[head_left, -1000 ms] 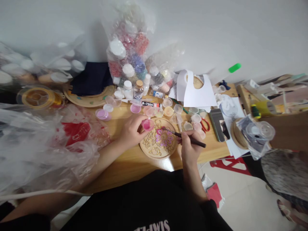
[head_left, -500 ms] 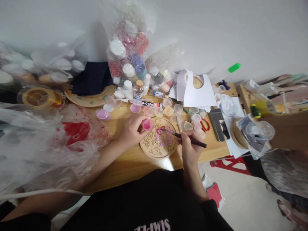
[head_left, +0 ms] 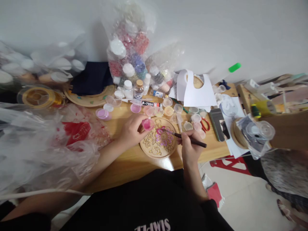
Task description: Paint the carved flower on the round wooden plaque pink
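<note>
A round wooden disc [head_left: 154, 150] with gold outlines and a pink-purple flower lies at the near edge of the wooden table [head_left: 125, 166]. My right hand [head_left: 190, 148] is closed round a dark paintbrush [head_left: 192, 140] whose tip rests on the flower. My left hand [head_left: 131, 131] grips a small cup of pink paint [head_left: 147, 124] at the disc's upper left rim.
Several small paint cups [head_left: 168, 111] and a glue tube [head_left: 150, 104] sit behind the disc. Bags of beads [head_left: 130, 54] stand at the back. Crumpled clear plastic [head_left: 36, 144] covers the left. A phone [head_left: 218, 124], red scissors [head_left: 205, 124] and white paper [head_left: 194, 89] lie to the right.
The brush tip has shifted slightly on the flower; both hands otherwise stay where they were.
</note>
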The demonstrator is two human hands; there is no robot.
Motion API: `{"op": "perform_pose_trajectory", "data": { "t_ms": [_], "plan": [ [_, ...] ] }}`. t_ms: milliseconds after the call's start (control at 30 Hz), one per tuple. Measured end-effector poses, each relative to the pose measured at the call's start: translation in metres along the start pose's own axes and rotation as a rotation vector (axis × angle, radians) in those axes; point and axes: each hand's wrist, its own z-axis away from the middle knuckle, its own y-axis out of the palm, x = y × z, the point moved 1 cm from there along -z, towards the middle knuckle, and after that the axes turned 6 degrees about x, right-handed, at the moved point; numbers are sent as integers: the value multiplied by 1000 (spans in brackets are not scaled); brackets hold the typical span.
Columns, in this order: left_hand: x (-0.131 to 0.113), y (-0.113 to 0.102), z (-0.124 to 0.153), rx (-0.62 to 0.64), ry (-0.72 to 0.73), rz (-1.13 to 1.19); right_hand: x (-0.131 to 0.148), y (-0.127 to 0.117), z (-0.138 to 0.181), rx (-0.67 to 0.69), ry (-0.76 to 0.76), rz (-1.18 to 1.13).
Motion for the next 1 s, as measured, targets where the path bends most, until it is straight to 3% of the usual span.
{"op": "perform_pose_trajectory", "data": {
  "t_ms": [500,667,1000],
  "plan": [
    [-5,-1,-3,-52,79,-49,-4,0,0,8,-41,-5],
    [-2,-2,-2,-41,65,-17,2,4,-4,-69,-62,-167],
    [3,-3,-1,-23,30,-40,10,7,-17,-142,116,-552]
  ]
}}
